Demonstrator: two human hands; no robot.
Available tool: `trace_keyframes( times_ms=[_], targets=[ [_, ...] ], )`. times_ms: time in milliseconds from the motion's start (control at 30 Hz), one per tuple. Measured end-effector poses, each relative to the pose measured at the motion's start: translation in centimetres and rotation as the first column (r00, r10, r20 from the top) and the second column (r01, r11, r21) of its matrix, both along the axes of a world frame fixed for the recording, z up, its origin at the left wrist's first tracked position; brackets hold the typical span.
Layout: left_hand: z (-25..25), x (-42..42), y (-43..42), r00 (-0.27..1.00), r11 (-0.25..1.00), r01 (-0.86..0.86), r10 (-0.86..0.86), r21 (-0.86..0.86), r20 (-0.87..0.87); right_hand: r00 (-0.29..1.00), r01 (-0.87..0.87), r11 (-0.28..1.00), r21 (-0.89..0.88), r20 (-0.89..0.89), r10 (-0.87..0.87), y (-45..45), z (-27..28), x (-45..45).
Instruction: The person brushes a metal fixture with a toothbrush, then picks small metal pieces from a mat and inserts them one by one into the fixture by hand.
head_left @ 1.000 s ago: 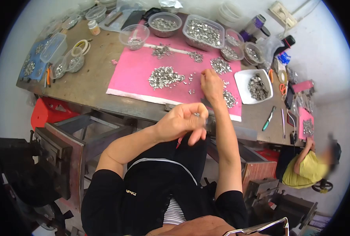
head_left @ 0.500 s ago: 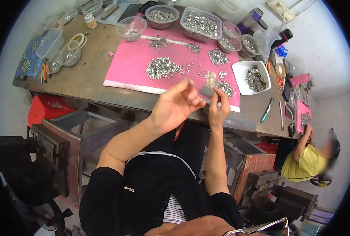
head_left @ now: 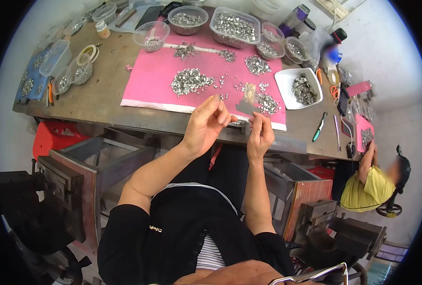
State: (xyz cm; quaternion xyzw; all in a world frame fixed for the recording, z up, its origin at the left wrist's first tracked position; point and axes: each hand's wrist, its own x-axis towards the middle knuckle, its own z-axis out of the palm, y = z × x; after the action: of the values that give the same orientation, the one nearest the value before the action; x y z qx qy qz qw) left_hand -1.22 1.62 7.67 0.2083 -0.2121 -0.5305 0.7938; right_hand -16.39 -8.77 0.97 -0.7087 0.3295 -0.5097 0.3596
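In the head view, my left hand (head_left: pixel 203 124) is raised over the front edge of a pink mat (head_left: pixel 147 78), its fingers curled and thumb pressed toward them. My right hand (head_left: pixel 260 137) is close by on the right, thumb and fingertips pinched. Anything in either pinch is too small or hidden to name. Just beyond the right fingertips, a flat grey strip (head_left: pixel 245 108) and a tan piece (head_left: pixel 249 93) lie on the mat. Beside them is a small pile of silvery metal pieces (head_left: pixel 268 103). A larger pile of such pieces (head_left: pixel 189 81) lies beyond my left hand.
A white square dish (head_left: pixel 285 83) of metal parts stands right of the mat. Clear tubs (head_left: pixel 234 28) of pieces line the back. A green-and-black tool (head_left: pixel 319 127) and orange scissors (head_left: pixel 334 92) lie rightward. A person in a yellow shirt (head_left: pixel 366 190) works at far right.
My left hand's fingers have curled in more and drawn slightly back from the right hand. My right hand stays nearly in place. The whole view has shifted a little.
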Motion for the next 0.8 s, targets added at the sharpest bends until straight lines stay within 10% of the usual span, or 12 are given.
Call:
trace_keyframes(
  times_ms=[233, 300, 667, 800],
  targets=[
    [-3.4, -0.3, 0.1, 0.813, 0.897, 0.433, -0.432, -0.091, -0.391, 0.979, -0.196, 0.898, -0.394, -0.133, 0.155, 2.9, 3.7, 1.7],
    [-0.3, -1.2, 0.6, 0.877, 0.921, 0.359, -0.279, 0.148, -0.392, 0.976, -0.210, 0.904, -0.374, -0.129, 0.173, 3.2, 4.1, 1.5],
    [1.9, -1.3, 0.5, 0.788, 0.840, 0.541, -0.491, -0.037, 0.372, 0.890, -0.413, 0.901, 0.137, 0.271, 0.367, 3.6, 4.6, -1.5],
    [5.7, -2.0, 2.1, 0.784, 0.717, 0.615, -0.600, -0.328, 0.157, 0.949, -0.086, 0.942, 0.325, 0.315, -0.022, -0.1, 2.3, -2.1]
  ],
)
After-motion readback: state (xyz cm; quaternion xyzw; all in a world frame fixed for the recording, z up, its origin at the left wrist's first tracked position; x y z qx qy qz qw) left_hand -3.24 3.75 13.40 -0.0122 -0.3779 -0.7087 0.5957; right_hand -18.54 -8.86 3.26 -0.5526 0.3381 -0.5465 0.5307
